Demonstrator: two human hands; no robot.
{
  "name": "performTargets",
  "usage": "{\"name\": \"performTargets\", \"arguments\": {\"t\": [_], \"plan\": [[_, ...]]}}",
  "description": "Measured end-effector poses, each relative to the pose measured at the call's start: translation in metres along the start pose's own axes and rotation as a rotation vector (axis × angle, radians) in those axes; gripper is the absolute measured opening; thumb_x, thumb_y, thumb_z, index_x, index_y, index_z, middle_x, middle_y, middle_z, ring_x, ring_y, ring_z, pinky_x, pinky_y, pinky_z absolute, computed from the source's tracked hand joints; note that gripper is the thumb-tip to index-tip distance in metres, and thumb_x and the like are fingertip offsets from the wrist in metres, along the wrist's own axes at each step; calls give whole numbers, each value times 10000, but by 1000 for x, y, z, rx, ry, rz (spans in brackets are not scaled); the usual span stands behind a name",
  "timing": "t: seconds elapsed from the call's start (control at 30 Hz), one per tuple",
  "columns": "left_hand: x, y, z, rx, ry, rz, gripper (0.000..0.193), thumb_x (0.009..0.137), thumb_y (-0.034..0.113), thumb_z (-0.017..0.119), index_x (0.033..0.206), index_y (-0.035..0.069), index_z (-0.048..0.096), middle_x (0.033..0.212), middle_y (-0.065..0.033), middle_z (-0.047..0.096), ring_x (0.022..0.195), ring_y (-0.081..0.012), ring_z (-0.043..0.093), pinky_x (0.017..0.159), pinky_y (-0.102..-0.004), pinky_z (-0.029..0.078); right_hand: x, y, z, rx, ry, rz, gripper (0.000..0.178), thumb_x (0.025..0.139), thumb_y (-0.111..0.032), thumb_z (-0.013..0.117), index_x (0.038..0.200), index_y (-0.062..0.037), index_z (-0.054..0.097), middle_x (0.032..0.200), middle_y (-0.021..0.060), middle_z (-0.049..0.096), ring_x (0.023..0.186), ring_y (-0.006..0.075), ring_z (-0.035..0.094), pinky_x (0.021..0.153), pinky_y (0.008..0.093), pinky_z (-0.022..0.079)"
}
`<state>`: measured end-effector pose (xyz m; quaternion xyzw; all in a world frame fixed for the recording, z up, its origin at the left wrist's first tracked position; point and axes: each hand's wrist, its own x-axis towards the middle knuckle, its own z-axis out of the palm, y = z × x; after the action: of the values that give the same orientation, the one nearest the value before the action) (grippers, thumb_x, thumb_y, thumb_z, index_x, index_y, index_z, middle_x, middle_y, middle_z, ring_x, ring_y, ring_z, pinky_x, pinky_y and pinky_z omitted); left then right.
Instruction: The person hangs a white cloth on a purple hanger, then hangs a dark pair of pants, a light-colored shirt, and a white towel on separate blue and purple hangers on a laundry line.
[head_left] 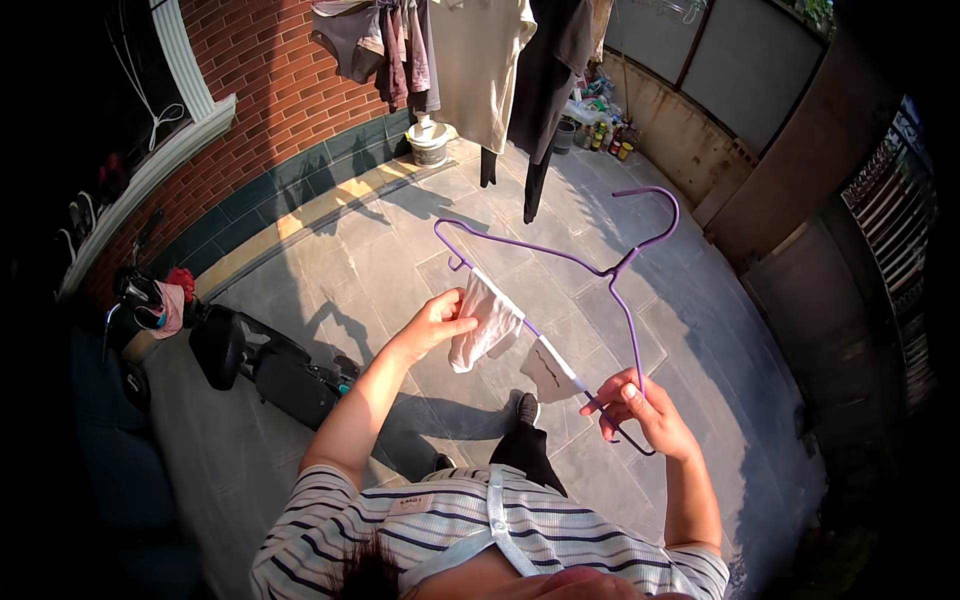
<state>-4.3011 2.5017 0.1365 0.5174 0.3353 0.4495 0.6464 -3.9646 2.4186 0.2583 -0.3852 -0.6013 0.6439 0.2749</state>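
Observation:
A purple clothes hanger (522,243) is held tilted in front of me, its hook toward the upper right. My right hand (645,408) grips it near the lower right corner, fingers around the side wire and bottom bar. Over the bar's left part hangs a small white cloth (487,322), possibly a sock. My left hand (437,322) pinches that cloth's left edge between thumb and fingers. Farther along the bar, close to my right hand, a second small pale cloth (552,372) with a dark wavy line is draped. Its exact kind cannot be made out.
Above the hanger hang a pale shirt (478,70), dark trousers (545,90) and dark underwear (350,42). A bucket (429,146) stands by the brick wall (250,90). At lower left is a dark scooter (275,370). Jars (612,140) line the far wall.

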Motion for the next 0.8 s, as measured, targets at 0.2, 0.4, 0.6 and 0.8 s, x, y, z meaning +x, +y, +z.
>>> {"name": "performTargets", "arguments": {"t": [0.2,0.4,0.6,0.8], "plan": [[92,-2,9,22,47,34,380,856,172,622,1180,28,485,1073,-75,588,991,-140,553,888,-298,428,40,-15,-99,14,69,-15,369,982,-347,370,1008,6,474,961,203,631,626,168,587,609,294,507],[127,-73,-42,-30,370,-218,344,884,209,560,1183,53,490,1085,-108,588,1002,-171,559,901,-327,436,89,-55,-226,-157,274,11,437,952,-426,416,1009,1,490,887,200,641,580,157,588,558,281,504],[69,-201,-85,-188,833,-589,270,859,246,580,1055,67,530,997,-111,624,889,-212,616,772,-351,515,166,-84,-347,-260,361,-1,421,956,-439,398,1013,-29,482,876,182,641,561,159,583,543,266,490],[15,-283,-122,250,131,-473,240,863,189,532,1031,26,479,1032,-137,577,968,-279,585,785,-402,494,272,-124,-458,-361,461,-28,419,959,-452,377,1024,-51,477,847,167,640,545,144,568,522,265,491]]}}
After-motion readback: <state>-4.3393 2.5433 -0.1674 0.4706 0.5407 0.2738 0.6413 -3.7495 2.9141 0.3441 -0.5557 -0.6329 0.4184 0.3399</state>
